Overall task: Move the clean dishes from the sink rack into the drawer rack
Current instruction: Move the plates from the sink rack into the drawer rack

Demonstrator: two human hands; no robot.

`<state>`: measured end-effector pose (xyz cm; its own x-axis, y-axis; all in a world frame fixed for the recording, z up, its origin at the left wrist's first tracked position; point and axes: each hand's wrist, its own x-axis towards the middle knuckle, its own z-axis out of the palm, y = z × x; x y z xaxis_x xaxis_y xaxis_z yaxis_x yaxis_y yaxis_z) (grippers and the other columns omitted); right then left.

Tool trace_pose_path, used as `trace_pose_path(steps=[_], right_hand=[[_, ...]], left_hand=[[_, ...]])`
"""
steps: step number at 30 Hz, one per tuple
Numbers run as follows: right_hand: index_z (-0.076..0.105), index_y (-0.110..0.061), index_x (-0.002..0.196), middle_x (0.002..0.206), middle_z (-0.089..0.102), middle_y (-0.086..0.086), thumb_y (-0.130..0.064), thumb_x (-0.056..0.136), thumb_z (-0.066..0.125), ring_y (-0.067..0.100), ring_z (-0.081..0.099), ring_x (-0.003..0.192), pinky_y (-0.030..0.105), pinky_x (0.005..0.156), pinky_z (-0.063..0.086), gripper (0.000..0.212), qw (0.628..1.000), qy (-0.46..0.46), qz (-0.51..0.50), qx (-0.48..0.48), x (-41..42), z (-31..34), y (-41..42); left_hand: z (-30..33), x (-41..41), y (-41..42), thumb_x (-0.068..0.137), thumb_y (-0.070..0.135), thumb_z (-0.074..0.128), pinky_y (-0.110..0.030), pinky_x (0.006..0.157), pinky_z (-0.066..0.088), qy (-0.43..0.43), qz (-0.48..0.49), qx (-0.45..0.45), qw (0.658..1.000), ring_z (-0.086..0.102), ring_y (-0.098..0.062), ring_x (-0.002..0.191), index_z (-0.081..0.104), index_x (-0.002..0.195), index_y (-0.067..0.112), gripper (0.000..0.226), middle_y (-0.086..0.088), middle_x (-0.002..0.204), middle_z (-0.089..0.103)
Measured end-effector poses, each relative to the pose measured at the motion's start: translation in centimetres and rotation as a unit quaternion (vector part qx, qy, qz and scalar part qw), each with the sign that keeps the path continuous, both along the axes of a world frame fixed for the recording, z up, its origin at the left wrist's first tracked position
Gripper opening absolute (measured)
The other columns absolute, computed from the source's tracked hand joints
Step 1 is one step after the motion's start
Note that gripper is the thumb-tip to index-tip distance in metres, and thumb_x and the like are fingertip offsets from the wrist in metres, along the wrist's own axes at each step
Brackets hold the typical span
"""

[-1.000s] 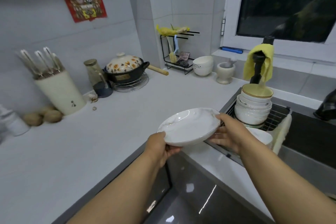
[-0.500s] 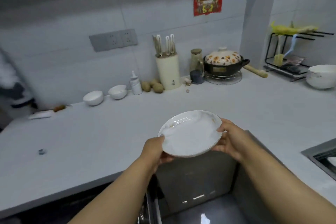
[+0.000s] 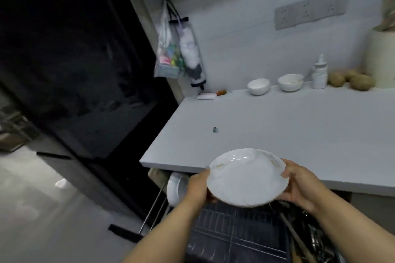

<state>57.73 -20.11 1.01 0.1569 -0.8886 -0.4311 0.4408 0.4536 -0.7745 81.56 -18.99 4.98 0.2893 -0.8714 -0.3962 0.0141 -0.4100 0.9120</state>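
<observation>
I hold a white shallow plate (image 3: 245, 179) in front of me with both hands. My left hand (image 3: 197, 188) grips its left rim, thumb on top. On the opposite rim my right hand (image 3: 301, 183) does the same. The plate hovers over the pulled-out drawer rack (image 3: 233, 235), a dark wire grid under the counter edge. One white dish (image 3: 176, 188) stands upright at the rack's left end, just left of my left hand. The sink rack is out of view.
The white counter (image 3: 277, 130) runs behind the plate, with two small white bowls (image 3: 258, 86), a white bottle (image 3: 319, 72) and potatoes (image 3: 361, 82) along the wall. Dark utensils (image 3: 303, 239) lie in the drawer's right side. A black fridge (image 3: 74, 70) stands at left.
My view has swung left from the sink to the counter's left end. Both hands carried the plate along, and it now sits over the open drawer rack.
</observation>
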Motion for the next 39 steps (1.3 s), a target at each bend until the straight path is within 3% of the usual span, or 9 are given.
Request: trace_pose_path(steps=[2,4,9,14,18,22,28,32,39], right_hand=[[0.060,-0.012,0.122,0.118,0.059,0.017,-0.007,0.070,0.044,0.035,0.058,0.101,0.043,0.066,0.057,0.055,0.999,-0.013,0.028,0.015,4.1,-1.4,-0.6],[0.059,-0.012,0.123,0.118,0.060,0.017,-0.004,0.074,0.040,0.035,0.058,0.102,0.043,0.066,0.057,0.053,0.998,-0.019,0.048,0.036,7.8,-2.8,-1.1],[0.059,-0.010,0.122,0.111,0.061,0.018,-0.001,0.076,0.038,0.035,0.060,0.095,0.040,0.061,0.057,0.051,0.993,0.004,0.075,0.096,14.5,-7.2,-2.1],[0.053,-0.012,0.125,0.103,0.061,0.017,0.002,0.080,0.037,0.035,0.062,0.085,0.040,0.056,0.057,0.050,0.983,0.073,0.086,0.146,19.4,-11.2,-3.9],[0.045,-0.015,0.130,0.109,0.059,0.021,0.004,0.083,0.040,0.037,0.064,0.075,0.038,0.047,0.056,0.051,0.976,0.141,0.068,0.153,23.0,-13.8,-6.5],[0.041,-0.020,0.135,0.114,0.058,0.022,0.002,0.084,0.045,0.040,0.066,0.074,0.043,0.054,0.058,0.056,0.973,0.182,0.053,0.134,25.9,-15.3,-9.2],[0.037,-0.022,0.138,0.117,0.057,0.015,-0.002,0.085,0.055,0.042,0.064,0.094,0.045,0.056,0.058,0.059,0.963,0.241,0.051,0.112,32.0,-17.3,-13.2],[0.042,-0.022,0.138,0.125,0.058,0.014,-0.008,0.082,0.062,0.043,0.061,0.104,0.055,0.070,0.057,0.062,0.941,0.320,0.064,0.088,34.7,-17.8,-15.0],[0.062,-0.002,0.112,0.111,0.068,0.019,-0.025,0.083,0.062,0.037,0.065,0.099,0.041,0.087,0.055,0.037,0.891,0.433,0.120,0.065,37.1,-18.5,-17.2]], left_hand=[[-1.1,4.1,0.2,0.088,0.015,0.062,-0.041,0.075,0.050,0.030,0.021,-0.007,0.999,0.062,-0.029,0.074,0.068,0.082,0.012,0.009,-0.004,0.069,0.072],[-3.0,8.2,0.5,0.085,0.024,0.062,-0.029,0.060,0.049,0.001,-0.006,0.022,1.000,0.058,-0.024,0.067,0.069,0.094,0.009,0.018,-0.012,0.076,0.064],[-8.5,16.3,0.2,0.090,0.036,0.056,-0.029,0.055,0.041,-0.150,-0.033,0.085,0.984,0.052,-0.020,0.052,0.062,0.059,0.016,0.038,-0.005,0.055,0.058],[-12.9,21.5,-0.2,0.091,0.044,0.037,-0.038,0.076,0.051,-0.343,-0.120,0.102,0.926,0.060,-0.029,0.075,0.056,0.069,0.013,0.042,-0.007,0.075,0.065],[-15.4,24.3,-0.6,0.101,0.044,0.034,-0.031,0.067,0.042,-0.457,-0.212,0.083,0.860,0.052,-0.021,0.074,0.042,0.071,0.020,0.039,0.001,0.076,0.054],[-16.8,25.3,-0.5,0.100,0.046,0.034,-0.030,0.077,0.045,-0.527,-0.251,0.072,0.809,0.057,-0.020,0.091,0.054,0.095,0.017,0.036,-0.002,0.099,0.062],[-18.9,26.4,-0.7,0.097,0.053,0.032,-0.037,0.114,0.029,-0.541,-0.273,0.057,0.793,0.035,-0.017,0.135,0.029,0.146,0.023,0.058,0.002,0.148,0.037],[-19.4,26.8,-0.7,0.096,0.055,0.034,-0.035,0.115,0.027,-0.520,-0.259,0.050,0.812,0.033,-0.015,0.136,0.027,0.147,0.023,0.061,0.004,0.149,0.036],[-19.8,27.1,-0.9,0.094,0.059,0.034,-0.032,0.114,0.028,-0.503,-0.244,0.048,0.827,0.036,-0.012,0.133,0.026,0.148,0.025,0.064,0.006,0.146,0.039]])
